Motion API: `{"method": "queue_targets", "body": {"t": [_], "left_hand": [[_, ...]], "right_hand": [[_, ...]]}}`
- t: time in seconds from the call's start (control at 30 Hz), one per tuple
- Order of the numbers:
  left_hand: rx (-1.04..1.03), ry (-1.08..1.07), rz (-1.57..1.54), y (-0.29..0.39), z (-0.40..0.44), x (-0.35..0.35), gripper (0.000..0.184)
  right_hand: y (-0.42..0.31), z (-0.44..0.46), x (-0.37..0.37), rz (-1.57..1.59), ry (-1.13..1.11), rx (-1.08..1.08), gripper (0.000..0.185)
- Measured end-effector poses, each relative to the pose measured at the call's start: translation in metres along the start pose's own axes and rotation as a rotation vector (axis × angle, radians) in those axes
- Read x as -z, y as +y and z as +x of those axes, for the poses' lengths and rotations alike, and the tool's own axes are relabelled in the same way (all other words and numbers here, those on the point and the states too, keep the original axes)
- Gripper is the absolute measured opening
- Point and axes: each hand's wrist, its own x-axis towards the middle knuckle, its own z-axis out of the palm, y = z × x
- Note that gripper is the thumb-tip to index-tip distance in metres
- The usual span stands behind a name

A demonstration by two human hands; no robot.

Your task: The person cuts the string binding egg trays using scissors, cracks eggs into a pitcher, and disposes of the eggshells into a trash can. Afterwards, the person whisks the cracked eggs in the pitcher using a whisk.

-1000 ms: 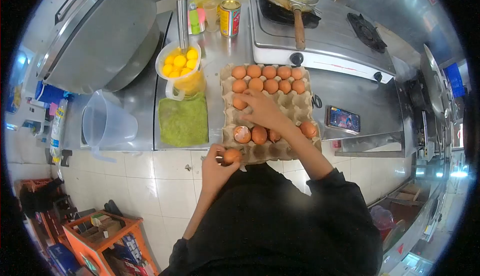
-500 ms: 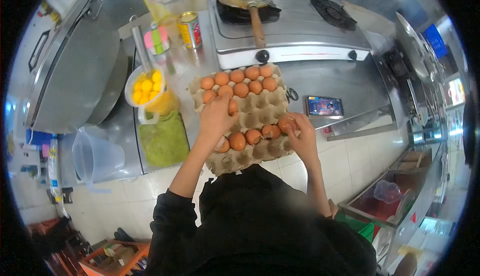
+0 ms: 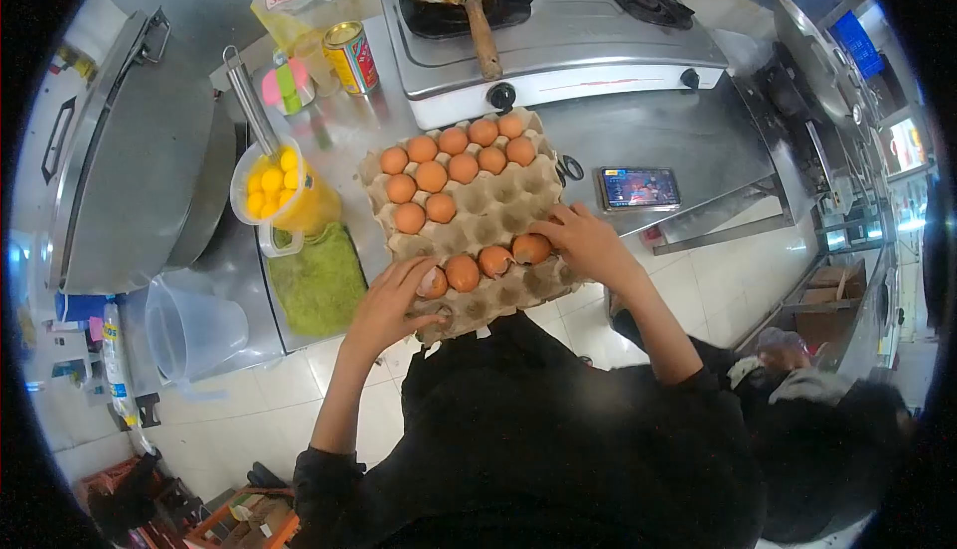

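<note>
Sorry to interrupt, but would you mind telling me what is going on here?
A person has both hands at an egg tray: the left hand at the left end of the near row of eggs, some visibly broken, and the right hand at its right end. Whole-looking eggs sit farther back. To the left stands a jug of yolks with a whisk.

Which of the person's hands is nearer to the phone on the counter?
Right. The right hand is at the right side of the egg carton, left of and below the phone in view; the left hand is farther off, at the carton's near left corner.
</note>
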Motion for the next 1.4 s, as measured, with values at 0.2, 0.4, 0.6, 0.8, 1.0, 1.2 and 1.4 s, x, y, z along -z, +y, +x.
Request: {"method": "queue_targets", "body": {"t": [0.2, 0.4, 0.6, 0.8, 1.0, 1.2, 1.4], "left_hand": [[0.002, 0.119, 0.123, 0.004, 0.007, -0.009, 0.078], [-0.093, 0.119, 0.094, 0.001, 0.024, -0.022, 0.074], [-0.027, 0.120, 0.056, 0.006, 0.033, -0.030, 0.063], [-0.049, 0.196, -0.045, -0.006, 0.033, -0.046, 0.058], [-0.031, 0.200, -0.081, -0.005, 0.029, -0.045, 0.058], [0.157, 0.220, -0.384, -0.002, 0.024, -0.040, 0.058], [-0.153, 0.183, 0.104, -0.004, 0.019, -0.034, 0.049]], "right_hand": [[-0.012, -0.002, 0.023, 0.110, -0.056, -0.034, 0.060], [-0.024, 0.012, -0.004, 0.111, -0.025, 0.050, 0.063], [-0.032, 0.020, -0.015, 0.030, -0.116, -0.009, 0.058], [-0.027, 0.025, -0.008, -0.044, -0.089, -0.018, 0.053], [-0.016, 0.013, 0.011, 0.156, -0.015, 0.042, 0.041], [-0.038, 0.006, 0.007, 0.447, -0.089, -0.034, 0.051], [-0.060, 0.008, 0.011, 0.248, -0.197, -0.135, 0.061]]}}
